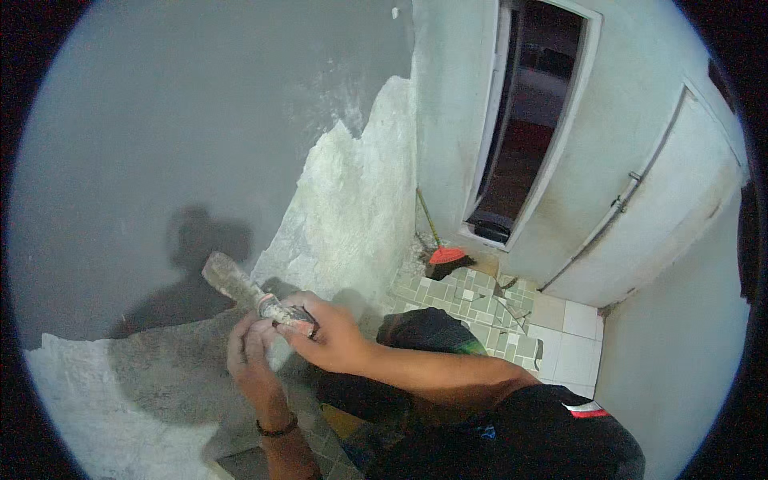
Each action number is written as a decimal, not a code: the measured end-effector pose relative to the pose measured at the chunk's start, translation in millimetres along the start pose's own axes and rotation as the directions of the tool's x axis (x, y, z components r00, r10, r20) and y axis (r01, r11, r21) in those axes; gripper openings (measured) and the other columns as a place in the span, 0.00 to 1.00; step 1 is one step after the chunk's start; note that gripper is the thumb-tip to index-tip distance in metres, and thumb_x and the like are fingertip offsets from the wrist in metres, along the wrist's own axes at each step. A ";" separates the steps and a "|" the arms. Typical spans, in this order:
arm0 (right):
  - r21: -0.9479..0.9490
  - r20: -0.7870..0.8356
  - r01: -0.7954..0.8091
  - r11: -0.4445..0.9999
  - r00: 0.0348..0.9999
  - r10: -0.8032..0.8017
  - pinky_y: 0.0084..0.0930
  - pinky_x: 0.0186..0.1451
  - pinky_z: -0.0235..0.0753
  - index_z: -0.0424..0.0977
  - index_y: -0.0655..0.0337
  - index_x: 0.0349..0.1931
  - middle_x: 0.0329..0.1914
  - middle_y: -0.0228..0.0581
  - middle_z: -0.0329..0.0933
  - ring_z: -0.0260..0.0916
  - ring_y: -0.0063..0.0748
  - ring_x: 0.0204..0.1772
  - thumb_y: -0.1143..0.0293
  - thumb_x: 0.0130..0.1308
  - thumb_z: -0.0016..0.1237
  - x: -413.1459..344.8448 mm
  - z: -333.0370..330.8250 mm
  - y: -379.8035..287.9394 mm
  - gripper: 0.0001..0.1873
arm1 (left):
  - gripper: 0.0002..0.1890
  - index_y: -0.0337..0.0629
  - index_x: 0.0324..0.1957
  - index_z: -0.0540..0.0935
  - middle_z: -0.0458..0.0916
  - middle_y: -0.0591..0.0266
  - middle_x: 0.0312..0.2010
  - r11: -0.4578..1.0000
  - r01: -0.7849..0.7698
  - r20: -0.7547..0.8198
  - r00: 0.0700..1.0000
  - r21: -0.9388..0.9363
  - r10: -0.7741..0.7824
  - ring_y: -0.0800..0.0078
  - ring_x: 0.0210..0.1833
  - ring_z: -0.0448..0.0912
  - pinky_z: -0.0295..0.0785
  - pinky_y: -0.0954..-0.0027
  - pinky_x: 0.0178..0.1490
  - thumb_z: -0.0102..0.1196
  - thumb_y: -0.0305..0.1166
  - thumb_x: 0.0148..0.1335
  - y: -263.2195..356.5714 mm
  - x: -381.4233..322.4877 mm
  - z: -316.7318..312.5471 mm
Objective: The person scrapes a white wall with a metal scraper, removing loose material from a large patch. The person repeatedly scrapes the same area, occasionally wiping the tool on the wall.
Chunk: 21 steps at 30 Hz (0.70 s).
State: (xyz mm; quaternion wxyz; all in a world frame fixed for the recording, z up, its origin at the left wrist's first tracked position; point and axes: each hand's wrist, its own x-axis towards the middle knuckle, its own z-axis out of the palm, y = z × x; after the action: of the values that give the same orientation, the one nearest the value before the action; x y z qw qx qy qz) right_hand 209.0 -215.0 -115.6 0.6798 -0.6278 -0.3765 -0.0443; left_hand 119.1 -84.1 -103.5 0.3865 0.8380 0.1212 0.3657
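Observation:
A putty knife (231, 277) with a smeared, worn blade points up and left in front of the wall. My right hand (330, 333) is closed around its stained handle (289, 315). Just below the handle is my left hand (249, 345), its fingers curled and a dark band on its wrist; whether it grips the handle is hidden. Behind both hands, the wall has a smooth grey coat (150, 132) above a rough, pale bare patch (342, 210) with a ragged border. My shadow falls across both surfaces.
A broom with a red head (447, 255) leans in the corner beside a narrow window (528, 120) with a white frame. Farther right is a white door (654, 198). Patterned tiles (468, 294) meet plain white tiles (576, 342) on the floor. My knee (429, 330) is close by.

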 end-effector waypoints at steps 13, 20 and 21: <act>-0.093 -0.392 -0.131 0.987 0.916 0.085 0.37 0.57 0.70 0.73 0.64 0.49 0.47 0.51 0.74 0.70 0.47 0.55 0.65 0.70 0.52 3.9 -11.7 8.7 0.14 | 0.17 0.34 0.54 0.75 0.78 0.56 0.50 0.465 0.507 0.414 0.862 -0.726 -0.294 0.67 0.54 0.76 0.69 0.64 0.59 0.40 0.36 0.76 25.6 1.9 83.4; 0.228 -0.156 -0.517 0.825 0.817 0.556 0.32 0.45 0.75 0.64 0.65 0.61 0.41 0.46 0.76 0.74 0.34 0.41 0.60 0.75 0.47 -2.7 -48.9 57.1 0.22 | 0.14 0.38 0.50 0.74 0.72 0.64 0.36 0.670 0.581 0.488 0.797 -0.462 -0.355 0.77 0.31 0.71 0.70 0.72 0.35 0.42 0.38 0.76 15.2 -6.2 111.1; 0.221 -0.230 -0.475 0.852 0.823 0.519 0.31 0.44 0.76 0.61 0.64 0.66 0.42 0.46 0.77 0.74 0.33 0.40 0.60 0.75 0.47 2.6 -50.3 68.3 0.26 | 0.14 0.39 0.48 0.74 0.70 0.66 0.33 0.662 0.597 0.522 0.780 -0.453 -0.346 0.78 0.29 0.69 0.68 0.73 0.31 0.42 0.39 0.76 10.5 -6.7 115.8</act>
State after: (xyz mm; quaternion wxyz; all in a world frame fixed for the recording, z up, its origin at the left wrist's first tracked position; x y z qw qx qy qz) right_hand 270.2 -244.3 -166.6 0.7606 -0.6369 -0.1011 0.0752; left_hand 195.3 -159.2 -149.5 0.7282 0.6648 0.1378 0.0935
